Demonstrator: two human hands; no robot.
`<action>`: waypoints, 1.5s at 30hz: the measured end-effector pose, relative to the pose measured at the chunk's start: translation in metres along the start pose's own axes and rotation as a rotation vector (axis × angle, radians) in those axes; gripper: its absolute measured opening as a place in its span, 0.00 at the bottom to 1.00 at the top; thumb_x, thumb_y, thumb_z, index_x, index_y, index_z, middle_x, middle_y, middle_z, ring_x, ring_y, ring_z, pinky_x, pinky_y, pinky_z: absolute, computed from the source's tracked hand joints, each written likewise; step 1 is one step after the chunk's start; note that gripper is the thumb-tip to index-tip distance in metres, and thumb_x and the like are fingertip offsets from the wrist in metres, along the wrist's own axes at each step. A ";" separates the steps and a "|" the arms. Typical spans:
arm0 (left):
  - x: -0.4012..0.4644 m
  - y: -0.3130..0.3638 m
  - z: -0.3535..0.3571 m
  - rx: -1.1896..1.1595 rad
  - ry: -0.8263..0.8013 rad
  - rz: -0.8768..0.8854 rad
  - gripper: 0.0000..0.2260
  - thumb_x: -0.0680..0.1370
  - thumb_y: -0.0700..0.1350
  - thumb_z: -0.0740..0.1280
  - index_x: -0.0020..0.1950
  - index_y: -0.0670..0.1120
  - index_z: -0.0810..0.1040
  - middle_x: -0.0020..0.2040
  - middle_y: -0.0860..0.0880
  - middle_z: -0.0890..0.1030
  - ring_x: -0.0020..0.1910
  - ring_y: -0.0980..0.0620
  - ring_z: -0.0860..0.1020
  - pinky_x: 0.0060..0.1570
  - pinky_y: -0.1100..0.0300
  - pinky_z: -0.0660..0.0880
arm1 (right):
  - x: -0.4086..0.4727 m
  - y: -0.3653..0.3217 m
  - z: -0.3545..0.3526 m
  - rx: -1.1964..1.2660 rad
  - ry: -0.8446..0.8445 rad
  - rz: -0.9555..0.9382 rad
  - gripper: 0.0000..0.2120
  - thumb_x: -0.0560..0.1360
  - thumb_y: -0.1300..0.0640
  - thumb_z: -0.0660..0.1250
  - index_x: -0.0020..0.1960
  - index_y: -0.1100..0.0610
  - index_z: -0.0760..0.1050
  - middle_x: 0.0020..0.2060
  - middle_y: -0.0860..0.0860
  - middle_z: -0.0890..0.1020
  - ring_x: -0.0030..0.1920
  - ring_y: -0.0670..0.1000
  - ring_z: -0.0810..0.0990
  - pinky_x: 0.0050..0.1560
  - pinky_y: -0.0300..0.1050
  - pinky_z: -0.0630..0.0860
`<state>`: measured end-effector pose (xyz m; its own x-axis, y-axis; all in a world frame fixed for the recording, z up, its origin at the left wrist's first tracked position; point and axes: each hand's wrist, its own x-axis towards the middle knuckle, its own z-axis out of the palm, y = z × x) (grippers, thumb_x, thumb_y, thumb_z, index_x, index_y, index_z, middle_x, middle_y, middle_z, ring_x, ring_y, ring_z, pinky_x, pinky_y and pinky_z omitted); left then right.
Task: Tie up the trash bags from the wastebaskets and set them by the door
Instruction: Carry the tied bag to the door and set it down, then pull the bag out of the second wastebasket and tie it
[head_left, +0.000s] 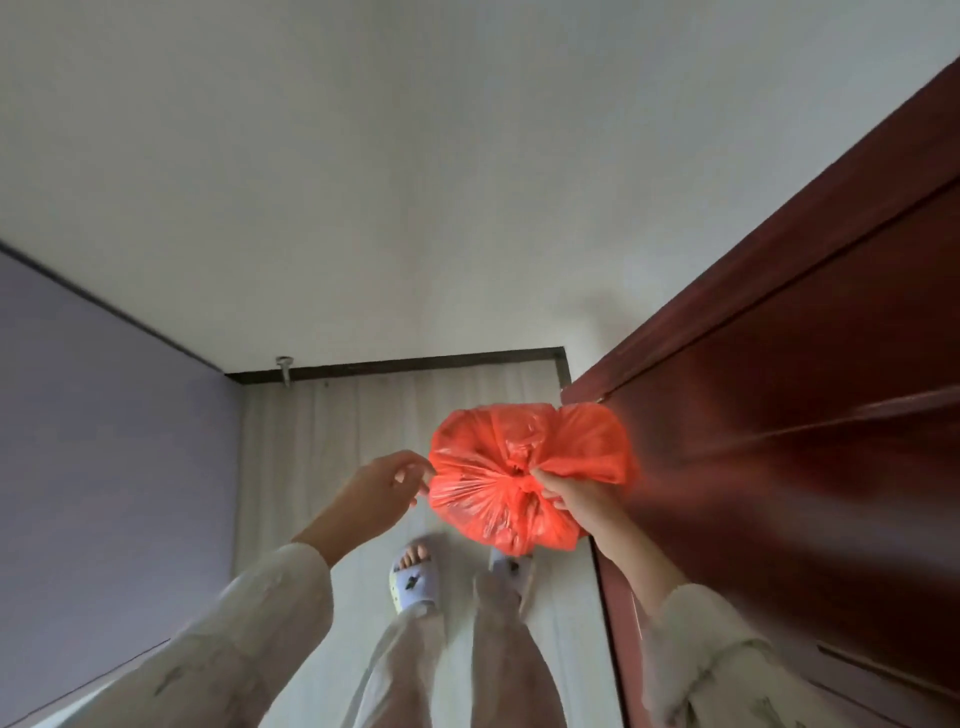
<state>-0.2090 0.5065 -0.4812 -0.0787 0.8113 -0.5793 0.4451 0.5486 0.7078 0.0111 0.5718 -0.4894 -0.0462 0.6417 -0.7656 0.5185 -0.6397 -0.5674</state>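
1. Wall surface (415, 182), white and plain, is seen filling the upper and central part of the head view; a dark skirting strip (395, 364) runs along its foot.
2. Door (805, 389), dark reddish-brown wood with panel mouldings, is observed along the right side, its face blurred in places.
3. Lilac-grey panel (104, 441) is noted on the left side, edged by a dark strip.
4. Pale floor (322, 441) is seen between the panel and the door, streaked lengthwise.
5. Light sleeves and light trousers (493, 649) are recorded at the bottom of the view; two pale slippers (413, 579) with small dark decorations are worn, the right one partly hidden by the bag.
6. Red-orange trash bag (498, 483) is held in the air above the feet, just beside the door's lower corner. Its mouth is gathered into a bunched neck at the centre, with loose plastic flaring out above and to the right.
7. Right hand (576, 499) is recorded with fingers curled tight round the gathered neck of the bag.
8. Left hand (379, 488) is seen at the bag's left edge, fingers loosely curled; the fingertips (423, 475) meet the plastic, but whether a fold is pinched cannot be told.
9. Small metal fitting (284, 366) is noted on the skirting strip at the corner.
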 end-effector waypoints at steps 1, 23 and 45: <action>0.018 -0.003 0.002 -0.006 0.009 -0.005 0.11 0.79 0.39 0.57 0.43 0.52 0.75 0.35 0.55 0.78 0.28 0.68 0.75 0.32 0.76 0.69 | 0.024 -0.001 0.002 0.022 -0.001 0.014 0.16 0.75 0.59 0.65 0.56 0.70 0.76 0.49 0.60 0.81 0.44 0.53 0.79 0.48 0.41 0.74; 0.319 -0.190 0.142 0.096 -0.048 -0.221 0.11 0.79 0.43 0.55 0.55 0.48 0.76 0.42 0.52 0.78 0.44 0.49 0.78 0.49 0.57 0.72 | 0.464 0.089 0.036 0.379 0.112 0.268 0.18 0.78 0.58 0.61 0.65 0.65 0.68 0.39 0.50 0.76 0.39 0.46 0.77 0.49 0.42 0.77; 0.006 -0.097 -0.027 -0.287 0.252 -0.363 0.09 0.79 0.42 0.57 0.53 0.48 0.76 0.44 0.50 0.79 0.40 0.54 0.77 0.37 0.68 0.71 | 0.064 -0.093 0.121 -0.132 -0.399 0.030 0.06 0.77 0.60 0.59 0.52 0.60 0.73 0.38 0.54 0.80 0.37 0.49 0.77 0.40 0.40 0.72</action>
<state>-0.2767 0.4635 -0.5420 -0.4097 0.5632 -0.7176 0.0902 0.8078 0.5825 -0.1432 0.6214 -0.5224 -0.3430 0.3926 -0.8533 0.6282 -0.5796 -0.5191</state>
